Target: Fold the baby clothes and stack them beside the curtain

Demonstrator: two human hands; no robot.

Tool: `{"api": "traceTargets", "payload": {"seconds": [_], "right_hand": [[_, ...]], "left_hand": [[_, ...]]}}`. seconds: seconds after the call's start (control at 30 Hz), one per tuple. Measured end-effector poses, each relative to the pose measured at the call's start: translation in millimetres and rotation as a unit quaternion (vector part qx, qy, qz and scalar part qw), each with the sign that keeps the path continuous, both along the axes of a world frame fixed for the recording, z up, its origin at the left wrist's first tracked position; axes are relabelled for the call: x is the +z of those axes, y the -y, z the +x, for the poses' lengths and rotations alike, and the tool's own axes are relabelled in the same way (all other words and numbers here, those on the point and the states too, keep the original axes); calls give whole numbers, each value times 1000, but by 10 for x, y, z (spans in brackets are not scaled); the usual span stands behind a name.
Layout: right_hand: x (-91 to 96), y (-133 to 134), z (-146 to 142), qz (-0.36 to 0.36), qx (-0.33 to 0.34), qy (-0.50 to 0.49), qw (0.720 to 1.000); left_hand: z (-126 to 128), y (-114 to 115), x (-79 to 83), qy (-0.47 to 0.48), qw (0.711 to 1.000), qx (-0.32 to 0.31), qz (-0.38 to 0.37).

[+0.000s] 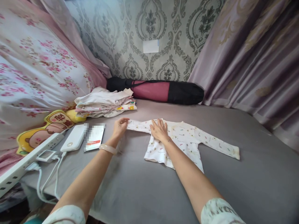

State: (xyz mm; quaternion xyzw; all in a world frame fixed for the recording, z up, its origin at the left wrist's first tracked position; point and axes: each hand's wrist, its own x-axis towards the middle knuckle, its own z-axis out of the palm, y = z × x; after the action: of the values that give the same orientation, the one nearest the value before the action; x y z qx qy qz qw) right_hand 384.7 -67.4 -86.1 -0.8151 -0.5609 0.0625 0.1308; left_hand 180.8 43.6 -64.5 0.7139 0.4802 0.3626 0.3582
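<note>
Baby shirt [184, 140] flat on bed [140, 186], both sleeves out, no fold yet. Right hand [159, 130] open, palm pressing near collar; left hand [120, 126] curled at one cuff, grip unclear. Folded stack [105, 104] behind

Open grey bed [233, 186] right of right hand [159, 130] and nearer the body, free up to curtain [257, 71]. Just left of left hand [120, 126]: phone [94, 137], power bank [73, 137], power strip [28, 157] crowding the edge. Beyond hands, folded clothes stack [105, 104] and rolled bag [158, 91] blocking wall side.
</note>
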Motion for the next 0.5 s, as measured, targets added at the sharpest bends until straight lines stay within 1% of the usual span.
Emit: {"api": "traceTargets", "payload": {"seconds": [0.07,0.1,0.13,0.23,0.3,0.4,0.47,0.5], "right_hand": [[-9,19,-23,6,1,14,1000],[-11,26,-33,6,-1,19,1000],[-12,29,-40,5,-5,22,1000],[-9,15,-49,-7,-12,22,1000],[-8,-4,-48,-20,-15,21,999],[-16,-28,-48,-32,-22,21,999],[-26,-35,-52,-26,-23,22,999],[-31,-36,-55,-20,-22,22,999]], "left_hand": [[-27,14,-22,-63,989,4,131],[-48,18,-38,-113,979,-5,171],[-71,21,-55,-170,966,-20,192],[-110,34,-97,-334,923,-42,187],[-101,40,-100,-410,895,-44,171],[-60,42,-58,-475,868,-45,140],[-18,52,-2,-490,862,-19,130],[15,66,29,-486,863,0,138]]}}
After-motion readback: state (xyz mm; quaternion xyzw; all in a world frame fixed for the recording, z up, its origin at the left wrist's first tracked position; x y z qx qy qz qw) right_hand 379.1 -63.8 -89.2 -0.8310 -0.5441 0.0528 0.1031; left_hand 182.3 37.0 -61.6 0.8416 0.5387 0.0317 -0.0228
